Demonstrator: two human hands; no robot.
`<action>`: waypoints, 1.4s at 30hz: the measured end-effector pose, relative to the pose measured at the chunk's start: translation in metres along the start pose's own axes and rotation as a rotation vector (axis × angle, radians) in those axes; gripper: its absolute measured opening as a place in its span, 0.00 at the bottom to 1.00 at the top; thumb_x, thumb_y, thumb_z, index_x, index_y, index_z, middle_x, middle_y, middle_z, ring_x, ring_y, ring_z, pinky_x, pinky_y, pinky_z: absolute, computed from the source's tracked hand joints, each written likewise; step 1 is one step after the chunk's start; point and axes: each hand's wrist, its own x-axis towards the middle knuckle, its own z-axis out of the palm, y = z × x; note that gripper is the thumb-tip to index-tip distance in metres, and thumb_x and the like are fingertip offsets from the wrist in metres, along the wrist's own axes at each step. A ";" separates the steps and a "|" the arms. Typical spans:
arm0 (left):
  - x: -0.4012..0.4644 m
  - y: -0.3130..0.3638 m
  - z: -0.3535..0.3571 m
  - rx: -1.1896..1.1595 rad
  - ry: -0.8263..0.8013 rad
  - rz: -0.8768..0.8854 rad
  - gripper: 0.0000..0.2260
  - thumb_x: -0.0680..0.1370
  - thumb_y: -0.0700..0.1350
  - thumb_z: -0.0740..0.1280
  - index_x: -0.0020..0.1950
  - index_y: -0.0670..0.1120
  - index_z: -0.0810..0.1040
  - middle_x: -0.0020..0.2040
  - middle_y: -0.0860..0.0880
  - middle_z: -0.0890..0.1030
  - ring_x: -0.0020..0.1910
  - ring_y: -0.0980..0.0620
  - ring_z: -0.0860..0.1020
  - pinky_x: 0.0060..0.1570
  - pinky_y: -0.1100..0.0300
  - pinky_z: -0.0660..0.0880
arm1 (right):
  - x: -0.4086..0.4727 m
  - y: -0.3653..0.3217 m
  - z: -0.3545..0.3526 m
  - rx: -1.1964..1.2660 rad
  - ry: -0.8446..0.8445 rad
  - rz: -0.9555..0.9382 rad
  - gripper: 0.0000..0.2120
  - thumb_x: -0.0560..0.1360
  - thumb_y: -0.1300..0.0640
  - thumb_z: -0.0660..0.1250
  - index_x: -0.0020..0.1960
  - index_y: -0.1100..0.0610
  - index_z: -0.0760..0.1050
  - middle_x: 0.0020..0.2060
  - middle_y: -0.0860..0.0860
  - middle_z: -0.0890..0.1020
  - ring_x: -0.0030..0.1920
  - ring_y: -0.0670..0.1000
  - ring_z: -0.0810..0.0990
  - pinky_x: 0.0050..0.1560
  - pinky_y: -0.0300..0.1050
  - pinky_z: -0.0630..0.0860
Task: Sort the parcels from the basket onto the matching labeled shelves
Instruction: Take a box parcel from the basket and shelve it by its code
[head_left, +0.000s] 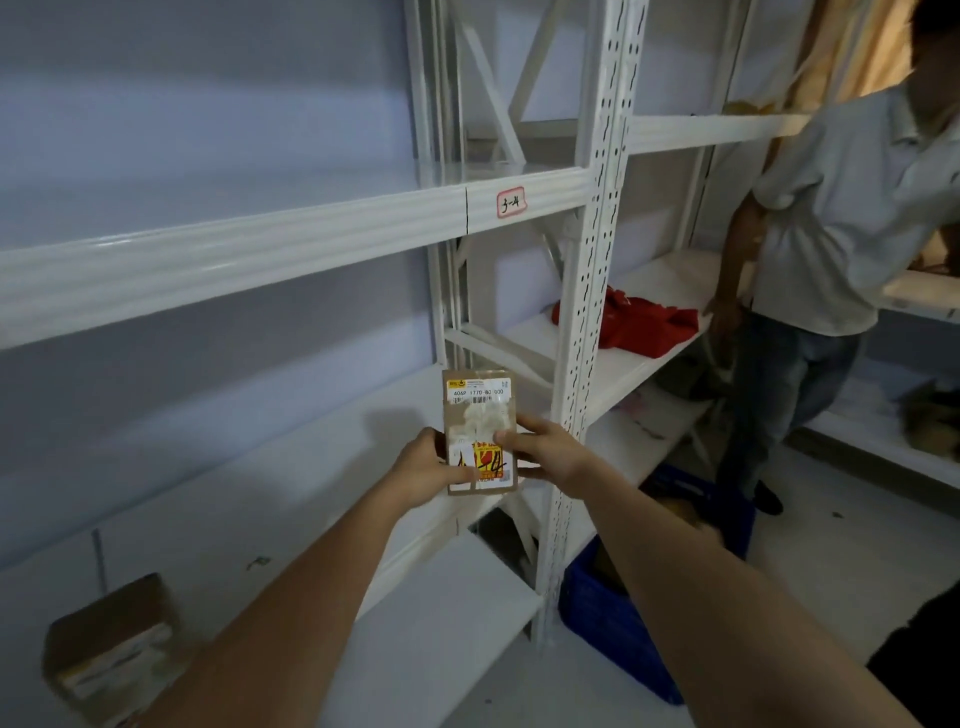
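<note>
Head view: both arms reach forward to frame centre, holding one small brown cardboard parcel (480, 431) upright in front of the white shelving rack (589, 291). Left hand (431, 467) holds the parcel's left edge at about 9 o'clock, thumb curled across the lower label; that grip is pinching the parcel. Right hand (540, 447) holds the right edge at about 3 o'clock, fingers wrapped around the side, thumb on the front face; that grip is pinching the parcel too. Parcel face shows a white shipping label with barcode at its 12 o'clock end and black handwritten marks over a yellow-red sticker at its 6 o'clock end. Shelf tag (510, 202) reading "3-4" is stuck on the beam at 12 o'clock above the parcel. Second brown box (111, 649) sits on the lower shelf at 8 o'clock, well apart. Blue basket (618, 618) stands on the floor at 5 o'clock, just beside the rack upright. Red bag (639, 322) lies on a shelf at 2 o'clock. Another person (831, 249) in a pale shirt and jeans stands at 3 o'clock beside that shelf.
</note>
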 end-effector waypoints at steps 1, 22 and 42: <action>0.015 -0.004 0.004 -0.015 0.002 -0.013 0.18 0.68 0.41 0.77 0.52 0.47 0.71 0.51 0.50 0.80 0.50 0.51 0.79 0.55 0.54 0.77 | 0.015 0.005 -0.005 0.002 -0.006 0.020 0.22 0.75 0.55 0.69 0.68 0.52 0.71 0.53 0.53 0.84 0.54 0.54 0.82 0.59 0.51 0.77; 0.157 -0.086 0.121 0.134 0.506 -0.202 0.25 0.67 0.49 0.76 0.57 0.45 0.67 0.55 0.47 0.79 0.52 0.45 0.79 0.47 0.51 0.76 | 0.216 0.109 -0.062 -0.239 -0.212 -0.001 0.32 0.65 0.76 0.69 0.66 0.61 0.67 0.57 0.55 0.78 0.58 0.54 0.76 0.47 0.39 0.77; 0.095 -0.076 0.120 0.179 0.417 -0.442 0.41 0.71 0.44 0.74 0.75 0.42 0.52 0.71 0.42 0.64 0.69 0.43 0.67 0.66 0.49 0.67 | 0.165 0.124 -0.069 -0.712 -0.071 0.178 0.14 0.75 0.60 0.66 0.60 0.61 0.74 0.56 0.58 0.79 0.56 0.56 0.78 0.59 0.46 0.75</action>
